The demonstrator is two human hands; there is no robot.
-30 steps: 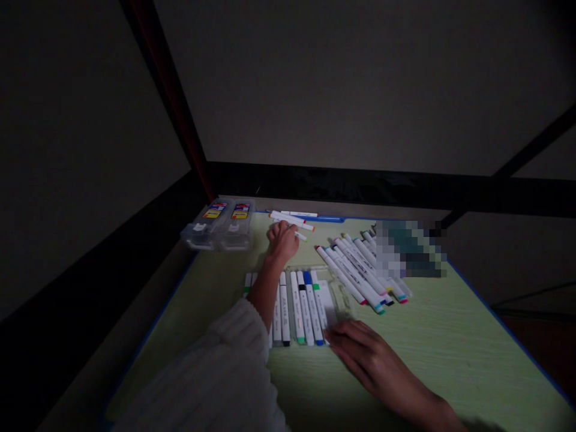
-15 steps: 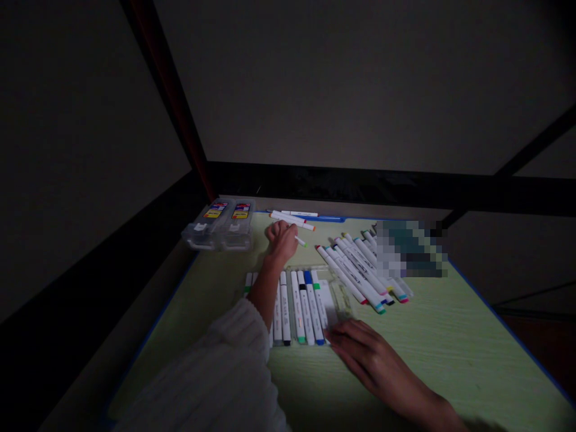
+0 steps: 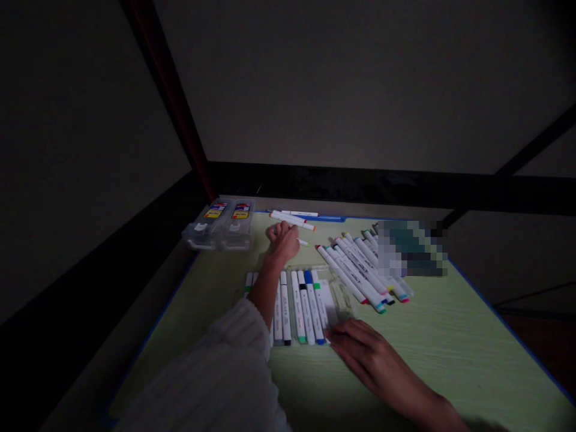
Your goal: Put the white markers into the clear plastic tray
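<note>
Reaching forward, left hand [image 3: 283, 241]; right hand [image 3: 360, 351] low.

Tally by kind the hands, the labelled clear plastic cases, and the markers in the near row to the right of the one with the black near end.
Left hand and right hand: 2
Labelled clear plastic cases: 2
Markers: 4
Total: 8

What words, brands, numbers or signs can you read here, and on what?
None legible.
Left case label: print too small, blurred.
Right case label: likewise.
Row markers: print along barrels, too small.
Pile markers: print, too small.
Far marker: faint print, unreadable.
Pixelated patch: nothing readable.
</note>
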